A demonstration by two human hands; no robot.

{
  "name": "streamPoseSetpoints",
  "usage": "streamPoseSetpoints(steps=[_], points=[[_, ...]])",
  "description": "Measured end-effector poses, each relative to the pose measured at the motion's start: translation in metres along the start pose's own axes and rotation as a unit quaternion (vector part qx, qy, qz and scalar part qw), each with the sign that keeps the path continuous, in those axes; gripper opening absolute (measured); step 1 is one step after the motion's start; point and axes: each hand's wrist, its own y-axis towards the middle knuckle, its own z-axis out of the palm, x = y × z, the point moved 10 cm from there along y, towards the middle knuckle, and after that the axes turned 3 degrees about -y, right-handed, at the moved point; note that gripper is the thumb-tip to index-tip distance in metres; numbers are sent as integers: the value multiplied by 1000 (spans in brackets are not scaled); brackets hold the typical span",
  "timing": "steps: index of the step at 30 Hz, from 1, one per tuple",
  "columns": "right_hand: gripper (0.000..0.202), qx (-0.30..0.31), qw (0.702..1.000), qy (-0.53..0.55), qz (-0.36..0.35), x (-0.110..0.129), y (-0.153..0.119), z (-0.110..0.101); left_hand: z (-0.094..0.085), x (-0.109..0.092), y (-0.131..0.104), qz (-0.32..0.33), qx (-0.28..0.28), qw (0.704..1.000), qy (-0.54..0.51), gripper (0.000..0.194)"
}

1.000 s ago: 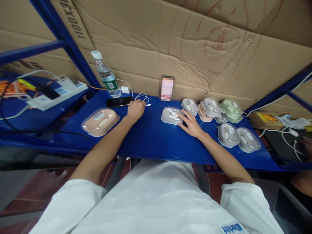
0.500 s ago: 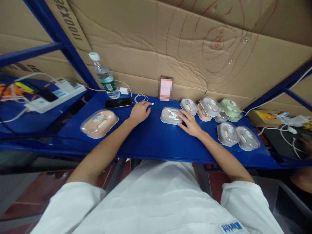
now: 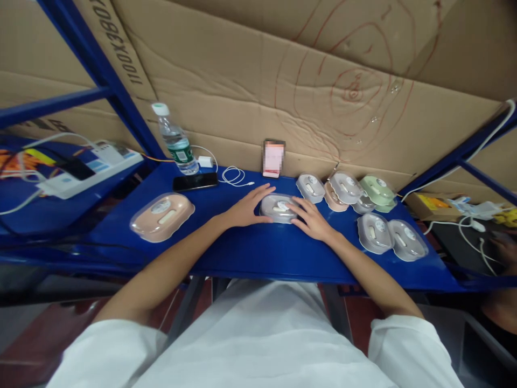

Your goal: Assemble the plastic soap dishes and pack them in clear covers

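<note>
A grey oval case with a clear cover (image 3: 278,208) lies on the blue table (image 3: 250,253) in front of me. At its left end is my left hand (image 3: 247,209), thumb and fingers spread apart. My right hand (image 3: 310,218) is at the other end, its spread fingertips touching the cover. A larger pink case (image 3: 162,216) lies to the left. Several similar cases stand at the right, among them a green one (image 3: 377,189), a stacked grey one (image 3: 345,187) and a grey one nearer me (image 3: 375,233).
A water bottle (image 3: 180,145), a black phone (image 3: 195,181) and a white cable (image 3: 234,177) are at the back left. A lit phone (image 3: 273,158) leans on the cardboard wall (image 3: 226,81). A power strip (image 3: 91,175) lies far left. Another person's arm (image 3: 503,307) shows far right.
My left hand has moved from beside the white cable, right and nearer me, to the left end of the grey case. My right hand stays at the right end.
</note>
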Motion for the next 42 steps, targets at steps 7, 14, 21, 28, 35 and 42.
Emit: streamPoseSetpoints(steps=[7,14,21,28,35,42], points=[[83,-5,998,-62,-19,18,3,4,-16,11,5,-20,-48,997,-49,82],[79,26,998,-62,-15,17,3,10,-8,-7,-1,-14,-7,999,-45,92],[79,19,998,-63,-22,20,3,8,-23,15,7,-71,-77,994,-12,64],[68,41,997,-64,-33,23,3,9,-99,70,-21,-237,-237,932,136,64],[49,42,998,-25,-35,25,7,6,-92,67,-26,-254,-193,930,182,69],[36,-3,999,-3,-48,29,5,-5,23,-39,0,43,46,989,137,53]])
